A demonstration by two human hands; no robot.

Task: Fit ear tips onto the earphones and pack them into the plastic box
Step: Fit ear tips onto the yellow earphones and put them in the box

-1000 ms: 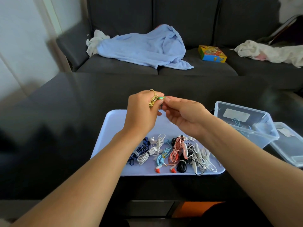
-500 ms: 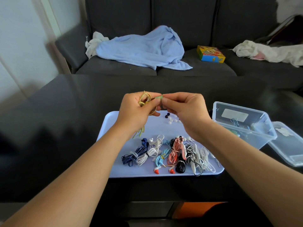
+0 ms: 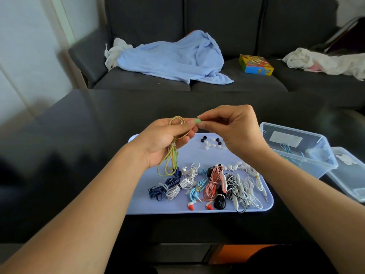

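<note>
My left hand (image 3: 164,141) grips a yellow-green earphone cable (image 3: 170,157) above the lilac tray (image 3: 138,206); its loops hang below my palm. My right hand (image 3: 235,129) pinches the green earbud (image 3: 197,121) at the cable's top end, fingertip to fingertip with my left thumb. Loose black and white ear tips (image 3: 211,142) lie on the tray's far part. Several bundled earphones (image 3: 209,184) in blue, white, pink, black and red lie along the tray's near side. The clear plastic box (image 3: 296,153) stands open to the right with a blue cable inside.
The box's lid (image 3: 353,175) lies right of the box. The tray sits on a dark glossy table (image 3: 79,145). Behind it is a grey sofa (image 3: 246,26) with a blue blanket (image 3: 173,60), a colourful box (image 3: 255,65) and white cloth (image 3: 324,62).
Both hands have turned so my left palm faces up and the cable's loops hang free. The green earbud stays pinched between the hands. The ear tips on the tray came into sight.
</note>
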